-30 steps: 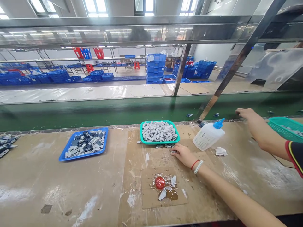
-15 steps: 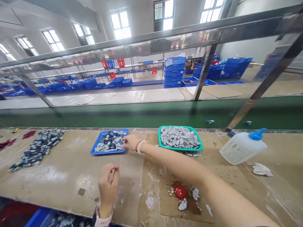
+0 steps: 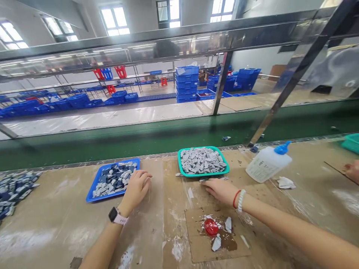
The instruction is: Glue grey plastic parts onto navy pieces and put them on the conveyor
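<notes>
My left hand (image 3: 138, 188) is at the right edge of a blue tray (image 3: 90, 194), fingers bent and drawn together; whatever they may hold is hidden. Small dark-blue and pale-grey flat pieces (image 3: 116, 178) fill that tray. Just in front of a green tray (image 3: 227, 169) heaped with pale-grey flat pieces (image 3: 203, 160), my right hand (image 3: 223, 189) points left with its fingers closed together. Beside its fingertips, a few loose pieces lie along the tray's front edge. I cannot make out anything between the fingers.
A red blob (image 3: 211, 227) and white fragments (image 3: 216, 243) lie on a wet cardboard sheet (image 3: 200, 254). To the right stand a white bottle with a blue cap (image 3: 267, 164) and crumpled tissue (image 3: 286, 183). Another person's hand (image 3: 352, 170) shows far right. A green belt (image 3: 157, 138) runs behind.
My right hand has left the blue tray and moved right to the green tray's front. My left hand has moved forward to the blue tray's edge. The view has turned rightward.
</notes>
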A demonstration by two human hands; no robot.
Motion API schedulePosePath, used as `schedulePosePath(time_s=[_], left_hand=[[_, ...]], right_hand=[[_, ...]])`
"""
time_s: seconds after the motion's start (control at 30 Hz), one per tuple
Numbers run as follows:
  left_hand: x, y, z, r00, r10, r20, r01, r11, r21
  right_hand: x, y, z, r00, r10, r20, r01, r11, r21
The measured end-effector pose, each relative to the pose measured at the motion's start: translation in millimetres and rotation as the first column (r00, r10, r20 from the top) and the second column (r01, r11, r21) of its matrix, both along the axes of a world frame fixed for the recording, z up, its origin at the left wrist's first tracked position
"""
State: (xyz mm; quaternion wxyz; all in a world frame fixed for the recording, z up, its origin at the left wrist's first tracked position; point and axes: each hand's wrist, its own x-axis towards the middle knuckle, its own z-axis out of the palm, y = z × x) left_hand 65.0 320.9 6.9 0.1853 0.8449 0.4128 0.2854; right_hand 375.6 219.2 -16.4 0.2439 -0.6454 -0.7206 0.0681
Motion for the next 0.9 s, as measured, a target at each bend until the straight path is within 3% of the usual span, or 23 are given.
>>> schedulePosePath(time_s=[0.1, 0.2, 0.3, 0.37, 0.43, 0.5, 0.57, 0.63, 0.7, 0.77, 0.9], left_hand=[[52.3, 17.0, -4.0, 0.989, -0.147, -0.017, 0.146, 0.987, -0.066], [89.9, 21.7, -14.4, 0.982, -0.187, -0.030, 0.182, 0.977, -0.111], [98.0, 11.0, -14.5, 0.987, -0.155, -0.037, 0.149, 0.980, -0.136], [94.6, -4.7, -4.3, 0.986, -0.157, -0.052, 0.146, 0.974, -0.172], [96.1, -24.4, 11.6, 0.981, -0.179, -0.070, 0.159, 0.962, -0.223], [110.6, -43.1, 28.8, 0.976, -0.215, -0.044, 0.196, 0.943, -0.269], [139.1, -55.9, 43.3, 0.966, -0.257, 0.033, 0.256, 0.926, -0.277], [176.2, -60.5, 51.4, 0.945, -0.310, 0.102, 0.325, 0.921, -0.215], [214.0, -59.7, 51.9, 0.904, -0.416, 0.101, 0.425, 0.899, -0.104], [246.7, -57.9, 47.1, 0.820, -0.570, 0.047, 0.571, 0.821, -0.005], [295.2, -56.2, 42.1, 0.596, -0.792, -0.131, 0.802, 0.594, 0.055]], right_hand=[[10.2, -5.4, -12.7, 0.997, 0.078, -0.002, -0.078, 0.995, -0.067], [18.4, -5.4, -11.5, 0.992, 0.120, -0.028, -0.122, 0.988, -0.099], [26.3, -15.4, 5.4, 0.985, 0.153, -0.080, -0.161, 0.981, -0.109], [27.7, -29.9, 22.4, 0.970, 0.124, -0.208, -0.152, 0.981, -0.124], [23.2, -46.8, 37.6, 0.906, 0.050, -0.420, -0.135, 0.975, -0.174], [13.5, -60.0, 45.9, 0.749, 0.006, -0.662, -0.200, 0.955, -0.218], [3.5, -65.4, 45.6, 0.497, -0.037, -0.867, -0.197, 0.968, -0.154], [-0.2, -64.4, 38.9, 0.214, -0.076, -0.974, -0.026, 0.996, -0.083], [7.4, -62.1, 29.0, -0.004, -0.101, -0.995, 0.196, 0.976, -0.100], [26.4, -63.5, 17.9, -0.107, -0.116, -0.987, 0.340, 0.929, -0.146], [76.4, -76.5, -9.0, -0.088, -0.174, -0.981, 0.419, 0.887, -0.195]])
